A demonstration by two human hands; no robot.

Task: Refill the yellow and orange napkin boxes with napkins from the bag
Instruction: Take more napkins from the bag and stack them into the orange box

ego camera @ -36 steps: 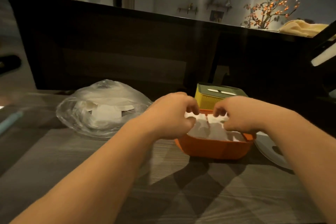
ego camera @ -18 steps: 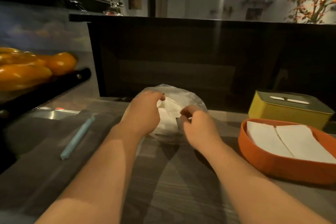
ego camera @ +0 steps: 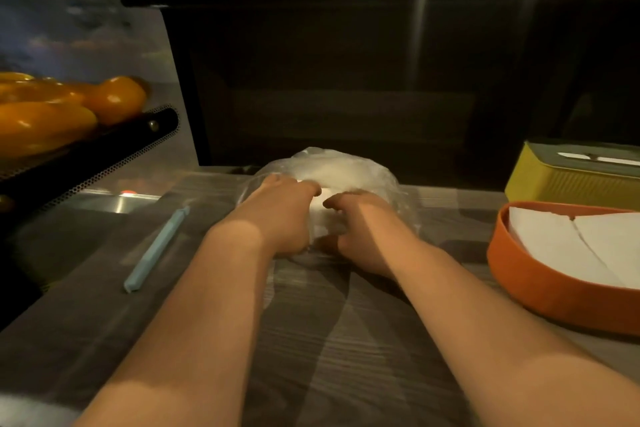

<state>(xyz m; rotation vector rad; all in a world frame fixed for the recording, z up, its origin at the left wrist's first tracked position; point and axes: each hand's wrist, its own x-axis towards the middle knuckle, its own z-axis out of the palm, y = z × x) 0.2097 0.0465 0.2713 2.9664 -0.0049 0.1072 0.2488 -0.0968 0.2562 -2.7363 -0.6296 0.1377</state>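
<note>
– Plastic bag [ego camera: 346,166]: where is it seen?
– It is set on the wood-grain table [ego camera: 329,340], centre and far, close against the dark counter front [ego camera: 346,80]; white napkins [ego camera: 320,218] are seen inside it.
– How are the hands held?
– The right hand [ego camera: 356,229] is closed on the napkins at the bag's mouth, fingers above, thumb beneath; the left hand [ego camera: 284,215] is curled at the same mouth, yet whether plastic or paper is gripped cannot be told.
– And the boxes?
– The orange box [ego camera: 554,302] is placed near right, lidless, with napkins laid flat in it; the yellow box [ego camera: 554,184] is stood just behind it, lid on; a pale blue pen [ego camera: 156,250] is laid on the table to the left.
</note>
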